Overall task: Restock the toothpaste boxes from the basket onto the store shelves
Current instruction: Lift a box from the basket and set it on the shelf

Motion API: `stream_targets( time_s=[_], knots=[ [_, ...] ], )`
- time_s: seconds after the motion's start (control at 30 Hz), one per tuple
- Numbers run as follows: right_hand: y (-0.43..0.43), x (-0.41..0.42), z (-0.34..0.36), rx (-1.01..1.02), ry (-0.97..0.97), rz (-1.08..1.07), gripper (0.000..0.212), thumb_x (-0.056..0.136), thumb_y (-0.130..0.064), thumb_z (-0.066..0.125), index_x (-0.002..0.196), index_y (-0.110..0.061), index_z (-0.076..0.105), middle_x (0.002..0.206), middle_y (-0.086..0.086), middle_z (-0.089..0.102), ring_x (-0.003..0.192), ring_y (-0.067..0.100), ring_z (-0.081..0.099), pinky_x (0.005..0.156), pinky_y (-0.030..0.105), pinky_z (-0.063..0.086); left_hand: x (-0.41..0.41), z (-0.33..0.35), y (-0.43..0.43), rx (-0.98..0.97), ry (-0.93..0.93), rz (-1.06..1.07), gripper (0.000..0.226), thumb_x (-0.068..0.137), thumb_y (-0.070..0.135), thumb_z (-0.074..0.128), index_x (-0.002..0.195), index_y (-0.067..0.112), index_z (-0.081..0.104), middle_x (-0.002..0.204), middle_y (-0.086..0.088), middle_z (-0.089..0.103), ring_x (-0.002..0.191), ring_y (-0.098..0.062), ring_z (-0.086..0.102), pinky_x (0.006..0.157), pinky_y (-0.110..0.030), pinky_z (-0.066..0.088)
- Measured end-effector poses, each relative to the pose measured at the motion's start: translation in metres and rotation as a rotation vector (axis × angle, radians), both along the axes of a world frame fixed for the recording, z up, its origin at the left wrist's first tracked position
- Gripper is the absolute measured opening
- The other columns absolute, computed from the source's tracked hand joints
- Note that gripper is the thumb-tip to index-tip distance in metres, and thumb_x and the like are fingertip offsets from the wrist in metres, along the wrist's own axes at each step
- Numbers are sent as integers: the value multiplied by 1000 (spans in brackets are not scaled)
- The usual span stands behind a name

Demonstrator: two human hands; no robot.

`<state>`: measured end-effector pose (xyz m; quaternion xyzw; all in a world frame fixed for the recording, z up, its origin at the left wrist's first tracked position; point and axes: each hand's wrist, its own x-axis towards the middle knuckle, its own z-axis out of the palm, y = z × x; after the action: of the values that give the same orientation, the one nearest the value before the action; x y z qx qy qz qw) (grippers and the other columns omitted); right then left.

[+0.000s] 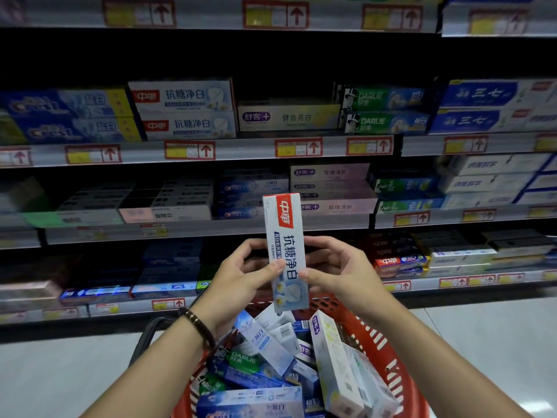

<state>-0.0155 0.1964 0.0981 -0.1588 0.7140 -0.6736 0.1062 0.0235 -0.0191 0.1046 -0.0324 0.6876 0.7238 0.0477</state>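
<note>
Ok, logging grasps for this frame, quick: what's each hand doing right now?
Left hand: grips the white toothpaste box, left edge.
Right hand: grips the same box, right edge.

Stuff I can't make out

My red basket (366,328) runs off the bottom edge, and the top boxes (262,345) bury whatever's underneath. Shelf price tags (190,150) are too blurry to read, same with the dark boxes (135,200) at left. Some fingers of my left hand (241,279) and right hand (340,267) sit behind the toothpaste box (286,251).
</note>
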Motion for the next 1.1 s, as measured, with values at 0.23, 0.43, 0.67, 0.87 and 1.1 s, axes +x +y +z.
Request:
stream_targets(
  time_s=[0.23, 0.43, 0.67, 0.87, 1.1],
  knots=[
    [-2, 2, -7, 69, -2, 94, 78, 82, -6, 91, 141, -49, 64, 105, 14, 79, 86, 22, 78, 73, 34, 62, 2, 11, 1, 206, -45, 55, 37, 96, 12, 68, 131, 13, 53, 120, -14, 75, 103, -40, 75, 91, -62, 58],
    [-4, -1, -10, 40, 7, 20, 66, 87, 0, 84, 137, -39, 70, 102, 4, 78, 91, 32, 80, 77, 50, 66, 1, 14, -2, 255, -13, 97, 39, 95, 6, 68, 130, 9, 54, 122, -15, 74, 107, -35, 74, 91, -49, 62],
    [1, -5, -14, 74, -12, -2, 57, 91, 0, 80, 136, -36, 71, 111, -1, 80, 99, 29, 79, 83, 60, 64, -6, 26, -33, 355, 117, 260, 54, 95, 11, 65, 143, 32, 52, 124, -15, 73, 114, -32, 72, 92, -45, 58],
    [-3, -4, -9, 13, -21, -63, 53, 93, -4, 79, 135, -36, 71, 115, 6, 77, 99, 27, 79, 76, 53, 66, -4, 27, -40, 389, 122, 283, 45, 100, 8, 60, 140, 27, 59, 127, -19, 72, 118, -32, 69, 90, -40, 63],
    [-7, -6, -3, -100, 5, -216, 56, 93, -7, 79, 138, -36, 65, 106, 0, 78, 100, 23, 78, 70, 43, 65, -2, 27, -39, 510, 95, 298, 42, 99, 5, 60, 138, 19, 62, 124, -19, 73, 117, -31, 71, 92, -44, 61]
  ],
)
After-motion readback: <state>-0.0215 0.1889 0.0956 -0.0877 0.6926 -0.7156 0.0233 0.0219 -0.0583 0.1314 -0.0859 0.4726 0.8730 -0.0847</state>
